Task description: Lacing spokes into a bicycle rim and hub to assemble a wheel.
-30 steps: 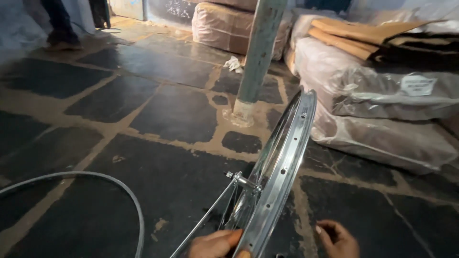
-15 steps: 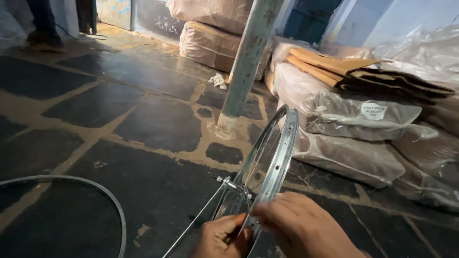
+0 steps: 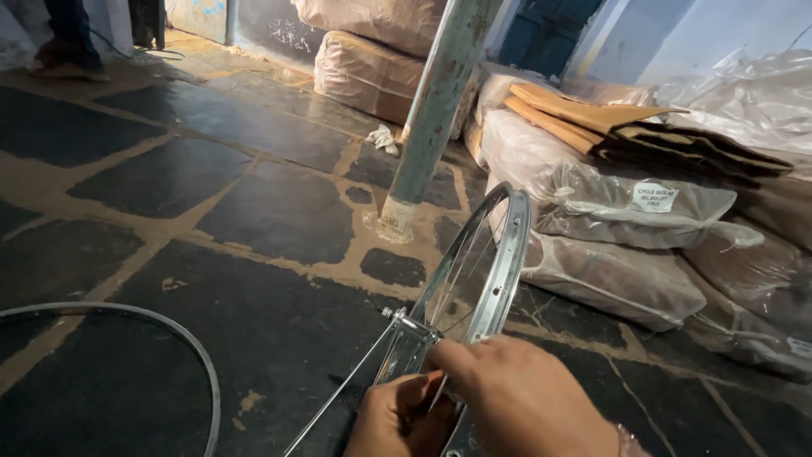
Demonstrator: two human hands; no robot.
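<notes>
A shiny metal bicycle wheel rim (image 3: 506,254) with thin spokes and a hub (image 3: 412,326) stands upright on its edge in front of me. My left hand (image 3: 399,419) grips the rim's near part low in the view, fingers curled around spokes. My right hand (image 3: 520,398) reaches over it, with fingertips pinching a spoke close to the hub. A loose spoke (image 3: 338,398) slants down to the left from the hub.
A second bare rim (image 3: 182,338) lies flat on the dark stone floor at the left. A pale green post (image 3: 431,118) rises just behind the wheel. Plastic-wrapped bundles (image 3: 609,203) and folded cardboard (image 3: 626,127) are stacked at the right. A person's legs (image 3: 68,38) stand far left.
The view has shifted down and left. My right hand has moved from the lower right across onto the spokes near the hub. The left hand stays on the rim.
</notes>
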